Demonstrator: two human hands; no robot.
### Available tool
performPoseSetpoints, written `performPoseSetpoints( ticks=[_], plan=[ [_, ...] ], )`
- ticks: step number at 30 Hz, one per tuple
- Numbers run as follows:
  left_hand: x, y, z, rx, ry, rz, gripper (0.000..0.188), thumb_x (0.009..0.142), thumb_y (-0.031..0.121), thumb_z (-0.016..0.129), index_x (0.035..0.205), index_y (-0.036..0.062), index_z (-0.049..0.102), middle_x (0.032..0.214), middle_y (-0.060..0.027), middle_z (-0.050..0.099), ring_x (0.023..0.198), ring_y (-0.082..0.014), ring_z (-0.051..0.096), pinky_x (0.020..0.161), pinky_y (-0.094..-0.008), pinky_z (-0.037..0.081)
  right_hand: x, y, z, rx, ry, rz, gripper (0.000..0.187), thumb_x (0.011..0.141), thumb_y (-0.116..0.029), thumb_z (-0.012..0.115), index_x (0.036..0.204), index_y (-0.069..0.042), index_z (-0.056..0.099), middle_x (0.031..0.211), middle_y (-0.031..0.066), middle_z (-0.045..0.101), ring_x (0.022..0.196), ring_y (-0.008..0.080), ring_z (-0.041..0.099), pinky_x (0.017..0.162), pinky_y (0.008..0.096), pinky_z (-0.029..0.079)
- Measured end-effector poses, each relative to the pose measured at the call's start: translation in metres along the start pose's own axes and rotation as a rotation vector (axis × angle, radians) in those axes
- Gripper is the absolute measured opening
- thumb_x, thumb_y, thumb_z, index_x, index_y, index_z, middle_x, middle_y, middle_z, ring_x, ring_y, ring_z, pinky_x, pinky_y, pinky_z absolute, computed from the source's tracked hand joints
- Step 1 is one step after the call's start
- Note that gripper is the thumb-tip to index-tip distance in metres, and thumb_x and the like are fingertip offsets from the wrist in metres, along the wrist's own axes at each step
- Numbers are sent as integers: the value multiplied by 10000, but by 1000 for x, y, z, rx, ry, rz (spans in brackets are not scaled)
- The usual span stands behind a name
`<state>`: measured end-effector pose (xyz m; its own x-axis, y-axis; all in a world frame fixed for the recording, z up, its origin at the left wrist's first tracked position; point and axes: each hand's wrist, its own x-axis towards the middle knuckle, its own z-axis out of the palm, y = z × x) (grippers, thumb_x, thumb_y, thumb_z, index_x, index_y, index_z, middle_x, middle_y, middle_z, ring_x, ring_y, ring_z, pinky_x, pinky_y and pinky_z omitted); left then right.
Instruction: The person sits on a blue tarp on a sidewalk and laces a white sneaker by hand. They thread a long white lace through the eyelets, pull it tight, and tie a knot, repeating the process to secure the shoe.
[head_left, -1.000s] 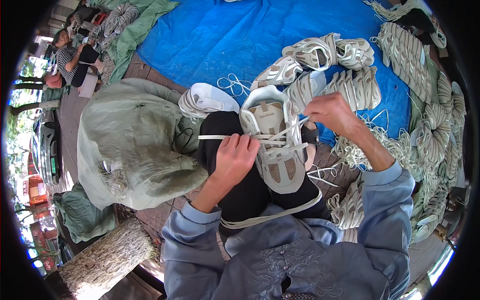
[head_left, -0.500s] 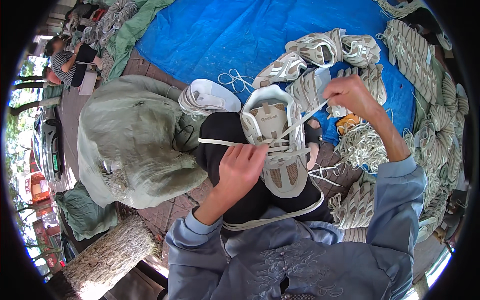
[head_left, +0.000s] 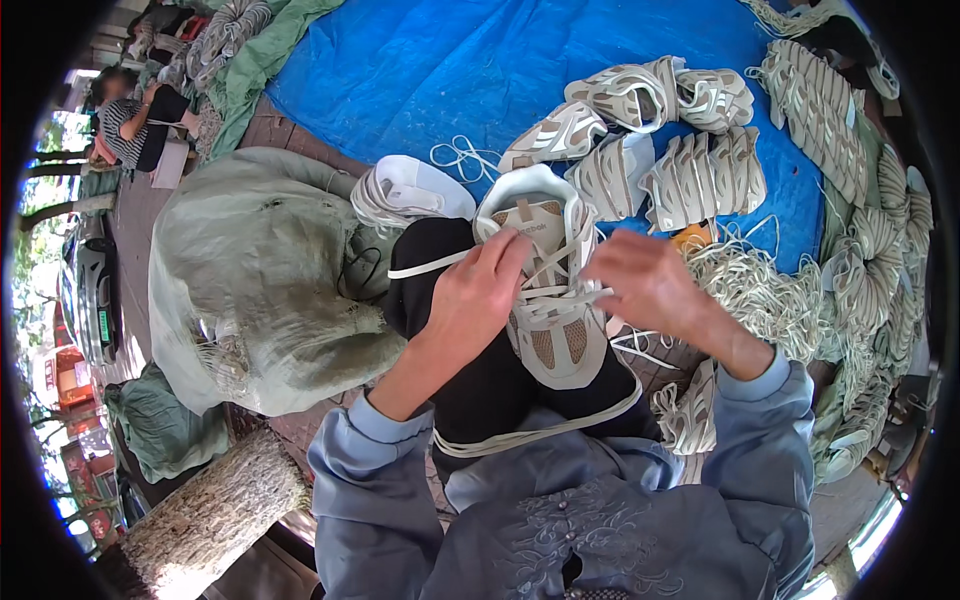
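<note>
A beige and white sneaker (head_left: 566,375) rests on my black-clad legs, its heel opening away from me. Flat cream shoelace (head_left: 545,292) crosses its tongue through the eyelets. My left hand (head_left: 480,290) lies along the shoe's left eyelet edge, fingers closed together, with a length of lace running out leftward from under it. At the right edge of the shoe, my right hand (head_left: 645,285) has its fingers curled in a pinch by the lacing, slightly blurred; a bit of lace shows at the fingertips. Other lace strands (head_left: 535,438) loop across my lap.
Nested sneaker uppers (head_left: 705,180) lie on a blue tarp (head_left: 400,80) ahead. Right of me are a heap of loose laces (head_left: 765,295) and more stacked uppers (head_left: 865,270). A large grey-green sack (head_left: 270,290) stands left, beside a white shoe (head_left: 415,190). Another person (head_left: 130,125) sits far left.
My right hand has come down and left from beyond the shoe, where it held a lace taut, to the shoe's right edge. My left hand has shifted up along the eyelets.
</note>
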<state>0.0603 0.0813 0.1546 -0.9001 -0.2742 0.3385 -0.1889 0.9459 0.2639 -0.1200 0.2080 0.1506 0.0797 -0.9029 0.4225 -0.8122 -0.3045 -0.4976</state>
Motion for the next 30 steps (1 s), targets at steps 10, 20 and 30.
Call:
performPoseSetpoints(
  ticks=[10,20,30],
  plan=[
    [8,-4,2,135,-141,-37,315,647,53,624,936,18,505,918,-87,523,678,-216,592,509,-291,488,6,-9,10,-454,-16,-288,123,516,-147,529,603,-66,495,610,24,413,601,159,460,502,264,389],
    [26,-3,-1,123,-256,-20,75,660,23,549,721,23,506,705,-104,515,590,-243,592,454,-339,465,25,-1,0,-225,-192,-151,62,545,-109,583,545,-49,567,583,11,485,611,152,496,534,261,403],
    [29,-19,-15,-404,-374,-271,73,730,89,560,781,54,600,718,-112,590,650,-277,583,575,-324,450,48,24,-26,984,-921,674,116,566,-67,643,631,28,631,548,59,576,504,95,537,487,206,394]
  ],
)
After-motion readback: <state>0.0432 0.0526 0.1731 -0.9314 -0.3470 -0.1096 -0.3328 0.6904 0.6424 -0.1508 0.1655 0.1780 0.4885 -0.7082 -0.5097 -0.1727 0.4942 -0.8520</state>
